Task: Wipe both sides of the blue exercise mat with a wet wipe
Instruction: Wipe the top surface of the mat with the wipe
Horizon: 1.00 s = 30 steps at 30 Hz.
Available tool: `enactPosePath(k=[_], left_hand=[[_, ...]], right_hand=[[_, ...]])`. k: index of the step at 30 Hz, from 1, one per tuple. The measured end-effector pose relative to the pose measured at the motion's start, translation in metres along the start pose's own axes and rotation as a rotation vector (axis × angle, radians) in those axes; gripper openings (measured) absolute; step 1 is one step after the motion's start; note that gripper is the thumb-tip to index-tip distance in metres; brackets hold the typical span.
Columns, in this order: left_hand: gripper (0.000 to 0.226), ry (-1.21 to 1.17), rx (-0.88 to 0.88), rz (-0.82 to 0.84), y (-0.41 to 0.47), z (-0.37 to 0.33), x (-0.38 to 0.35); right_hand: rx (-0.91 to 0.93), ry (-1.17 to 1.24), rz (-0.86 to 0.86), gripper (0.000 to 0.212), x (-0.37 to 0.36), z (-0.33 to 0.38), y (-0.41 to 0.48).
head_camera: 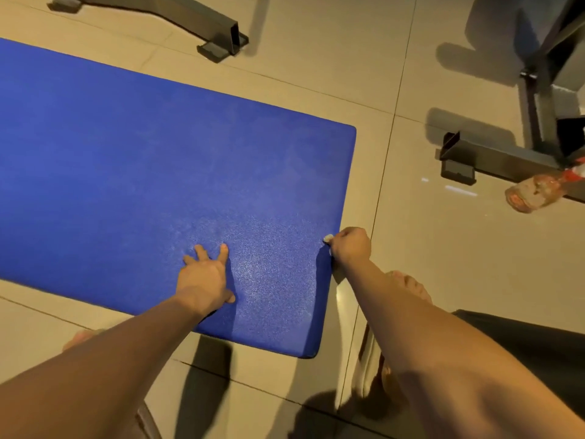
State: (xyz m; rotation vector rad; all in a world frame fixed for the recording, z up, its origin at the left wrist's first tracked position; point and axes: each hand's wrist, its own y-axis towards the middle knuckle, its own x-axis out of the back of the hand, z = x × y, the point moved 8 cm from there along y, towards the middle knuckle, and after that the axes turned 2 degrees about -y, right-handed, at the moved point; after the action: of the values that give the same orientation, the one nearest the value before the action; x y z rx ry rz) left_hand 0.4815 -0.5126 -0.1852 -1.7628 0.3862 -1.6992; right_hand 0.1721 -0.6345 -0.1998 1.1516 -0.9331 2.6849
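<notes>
The blue exercise mat (158,172) lies flat on the tiled floor, its short end toward me on the right. My left hand (205,277) rests flat on the mat near its front edge, fingers spread. My right hand (349,245) is curled at the mat's right short edge and grips a small white wad, the wet wipe (327,238), which peeks out at the fingertips against the mat's edge.
Dark metal legs of gym equipment stand on the floor beyond the mat (218,42) and at the right (493,160). A plastic bottle (538,191) lies beside the right-hand frame. My bare foot (411,286) is on the tiles just right of the mat.
</notes>
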Motion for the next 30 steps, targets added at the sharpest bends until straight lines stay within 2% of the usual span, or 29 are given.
enactPosePath(k=[3,8,12,16,20,23,26,30], left_hand=[[0.123,0.029,-0.003,-0.016,-0.001,0.001,0.001],[0.125,0.058,0.027,0.031,-0.001,-0.006,0.008],[0.125,0.067,0.032,0.061,0.001,-0.010,0.011],[0.123,0.057,0.017,0.034,0.002,-0.009,0.008],[0.120,0.053,-0.011,0.006,0.000,-0.007,0.007],[0.120,0.052,-0.018,0.001,-0.001,-0.008,0.008],[0.121,0.048,-0.017,0.003,-0.001,-0.008,0.008],[0.122,0.054,-0.009,0.007,0.001,-0.009,0.006]], right_hand=[[-0.037,0.083,-0.040,0.005,0.002,-0.013,-0.017],[-0.175,0.228,0.040,0.019,-0.015,-0.048,-0.045],[-0.260,0.445,-0.057,0.030,-0.002,-0.046,-0.026],[-0.214,0.460,-0.194,0.021,0.024,-0.032,0.001],[-0.225,0.613,-0.113,0.019,0.017,-0.020,0.014],[-0.217,0.551,-0.096,0.007,0.012,-0.013,0.020],[-0.215,0.454,-0.110,0.017,0.008,-0.014,0.018],[-0.078,0.258,-0.144,0.018,0.008,-0.016,-0.007]])
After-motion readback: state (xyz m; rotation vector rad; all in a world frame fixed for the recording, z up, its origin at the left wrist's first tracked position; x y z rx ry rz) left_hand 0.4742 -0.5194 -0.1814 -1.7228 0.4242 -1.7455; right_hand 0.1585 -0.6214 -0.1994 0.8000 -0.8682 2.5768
